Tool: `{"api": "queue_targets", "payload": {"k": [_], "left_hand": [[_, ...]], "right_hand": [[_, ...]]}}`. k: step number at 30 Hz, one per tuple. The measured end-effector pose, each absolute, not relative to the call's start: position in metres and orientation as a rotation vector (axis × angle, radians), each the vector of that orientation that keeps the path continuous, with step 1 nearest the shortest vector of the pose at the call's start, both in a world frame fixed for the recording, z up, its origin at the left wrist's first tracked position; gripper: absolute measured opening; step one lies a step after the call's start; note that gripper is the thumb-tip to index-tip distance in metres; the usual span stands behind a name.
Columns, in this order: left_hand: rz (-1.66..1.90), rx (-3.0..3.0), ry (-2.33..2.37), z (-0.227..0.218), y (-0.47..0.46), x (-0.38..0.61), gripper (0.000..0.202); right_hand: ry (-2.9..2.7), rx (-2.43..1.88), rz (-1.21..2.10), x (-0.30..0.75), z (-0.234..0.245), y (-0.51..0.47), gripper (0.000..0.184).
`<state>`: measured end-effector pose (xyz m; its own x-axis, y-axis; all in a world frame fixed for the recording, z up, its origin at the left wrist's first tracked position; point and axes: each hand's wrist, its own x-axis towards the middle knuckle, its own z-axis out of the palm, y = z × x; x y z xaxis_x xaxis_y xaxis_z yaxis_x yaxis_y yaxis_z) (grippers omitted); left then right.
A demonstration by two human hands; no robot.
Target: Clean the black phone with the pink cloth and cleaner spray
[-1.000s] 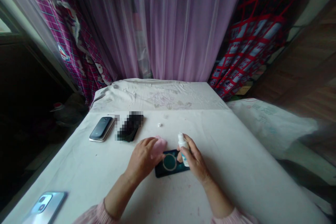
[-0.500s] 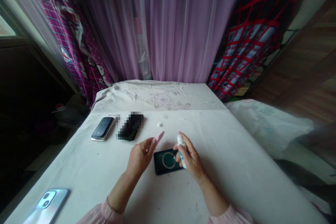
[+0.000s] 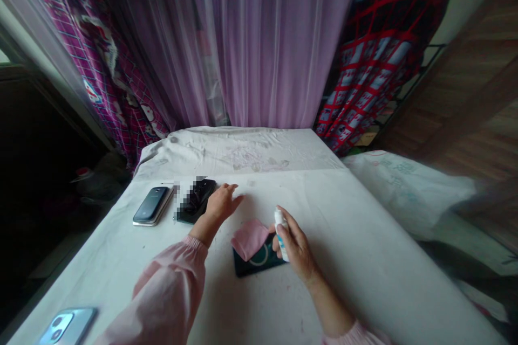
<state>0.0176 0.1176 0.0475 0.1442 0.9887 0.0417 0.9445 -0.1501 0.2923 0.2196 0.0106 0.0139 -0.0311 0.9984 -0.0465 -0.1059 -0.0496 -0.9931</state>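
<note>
My right hand [image 3: 297, 245] is wrapped around a small white spray bottle [image 3: 282, 234] with blue print, held upright above the right end of a dark phone [image 3: 261, 267]. A pink cloth [image 3: 249, 238] lies over the phone's upper left part, leaving some of the pale ring on its back in sight. My left hand [image 3: 222, 202] is stretched forward over the table, its thumb and fingers apart and no object visible in it. It is just right of a black phone [image 3: 202, 194], which is partly blurred out.
A stack of phones [image 3: 151, 206] lies at the left of the white-covered table [image 3: 332, 215]. A silver-blue phone [image 3: 76, 326] is at the near left corner. Purple curtains [image 3: 267, 54] hang behind, and a white plastic bag [image 3: 404, 188] is at the right.
My left hand has let go of the pink cloth, now on the phone, and moved forward and left. The small white cap seen earlier is out of sight. My right hand still holds the bottle.
</note>
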Motion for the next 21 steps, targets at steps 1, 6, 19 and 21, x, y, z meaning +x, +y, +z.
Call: {"api": "queue_targets", "payload": {"k": [1,6,19,21], "left_hand": [[0.309,2.21,1.913,0.045,0.125,0.02,0.042],[0.197,2.167,1.907,0.043,0.147,0.029,0.031],[0.515,1.658,1.592,0.045,0.146,0.024,0.021],[0.594,1.516,1.45,0.047,0.131,0.027,0.036]], "right_hand": [[-1.124,-1.15,1.312,0.22,0.014,0.01,0.072],[-1.147,-1.157,1.282,0.219,0.013,0.011,0.064],[-1.208,-1.139,1.256,0.219,0.011,0.011,0.058],[-1.237,-1.145,1.261,0.218,0.011,0.011,0.054]]}}
